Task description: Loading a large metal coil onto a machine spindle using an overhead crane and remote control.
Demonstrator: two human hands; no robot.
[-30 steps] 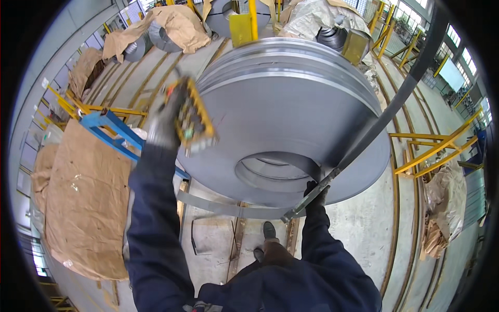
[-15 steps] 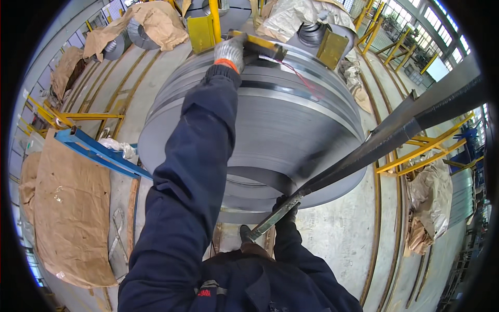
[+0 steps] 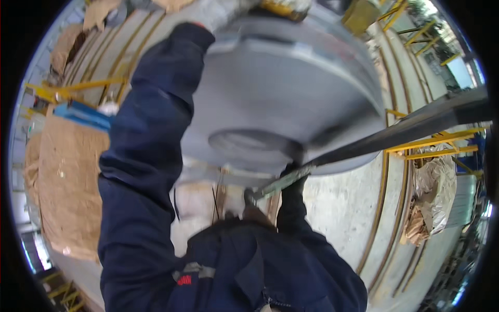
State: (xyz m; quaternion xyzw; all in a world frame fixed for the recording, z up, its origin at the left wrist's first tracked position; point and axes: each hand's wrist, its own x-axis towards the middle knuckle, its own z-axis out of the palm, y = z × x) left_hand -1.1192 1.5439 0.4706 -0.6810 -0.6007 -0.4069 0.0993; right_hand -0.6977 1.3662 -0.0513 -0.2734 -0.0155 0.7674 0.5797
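Observation:
A large grey steel coil (image 3: pixel 280 88) fills the middle of the view, its round bore (image 3: pixel 254 141) on the near side. My left hand (image 3: pixel 223 13), in a pale grey glove, reaches to the coil's far upper edge. Blur and the picture's top edge obscure its fingers. Beside it sits a yellow-and-dark block-shaped object (image 3: pixel 283 8), partly cut off; its kind is unclear. My right hand (image 3: pixel 294 170), in a dark glove, is closed around a long dark bar (image 3: pixel 358 147) below the bore. The bar slants up to the right and hides part of that hand.
Brown paper wraps a big bundle (image 3: pixel 73 182) at left, near a blue beam (image 3: pixel 83 114). Yellow frames (image 3: pixel 442 143) and a plastic-wrapped bundle (image 3: pixel 434 192) stand at right. Rails (image 3: pixel 382 208) run along the concrete floor. A yellow post plate (image 3: pixel 361 15) stands behind the coil.
The view has tilted and blurred; the coil sits higher in the picture. My left arm appears farther left and higher. My right hand is still at the bar.

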